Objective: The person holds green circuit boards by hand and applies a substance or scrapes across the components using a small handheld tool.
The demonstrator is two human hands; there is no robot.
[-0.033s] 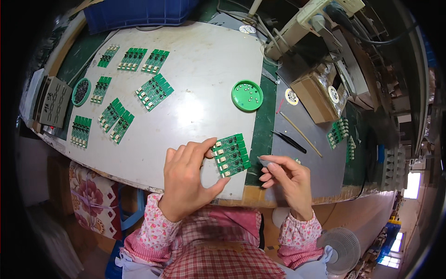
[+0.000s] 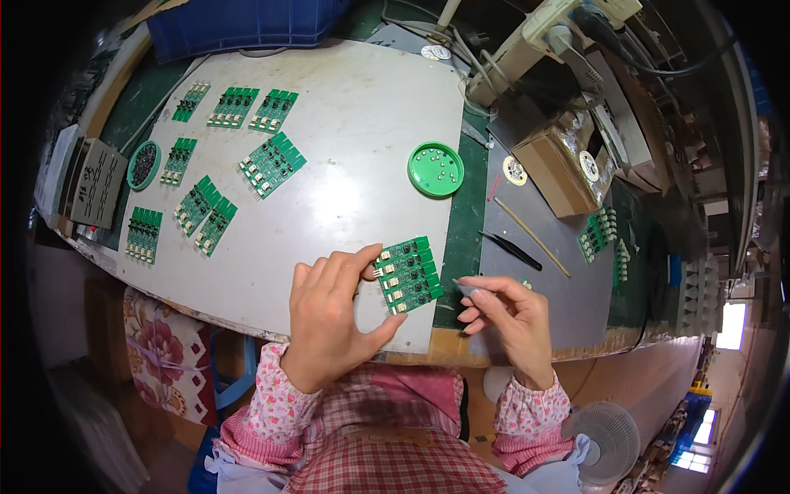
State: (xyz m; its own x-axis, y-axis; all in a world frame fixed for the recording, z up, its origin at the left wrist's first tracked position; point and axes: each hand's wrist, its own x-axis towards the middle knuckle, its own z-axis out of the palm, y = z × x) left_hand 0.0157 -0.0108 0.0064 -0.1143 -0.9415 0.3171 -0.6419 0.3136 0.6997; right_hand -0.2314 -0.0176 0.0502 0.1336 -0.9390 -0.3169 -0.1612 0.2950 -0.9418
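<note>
My left hand (image 2: 333, 317) grips a green circuit board panel (image 2: 409, 275) by its left and lower edges, thumb below and fingers at the top left. White connectors and small black parts stand in rows on the board. Just right of it, my right hand (image 2: 506, 317) pinches a small grey pointed piece (image 2: 466, 287) between thumb and fingers; its kind cannot be made out. The piece's tip is close to the board's right edge but apart from it. Black tweezers (image 2: 511, 250) lie on the grey mat beyond my right hand.
Several more board panels (image 2: 272, 165) lie at the left. A green dish (image 2: 435, 170) holds small light parts; another green dish (image 2: 143, 165) holds dark ones. A thin stick (image 2: 533, 236) and a cardboard box (image 2: 559, 174) are at the right, a blue crate (image 2: 247, 29) at the back.
</note>
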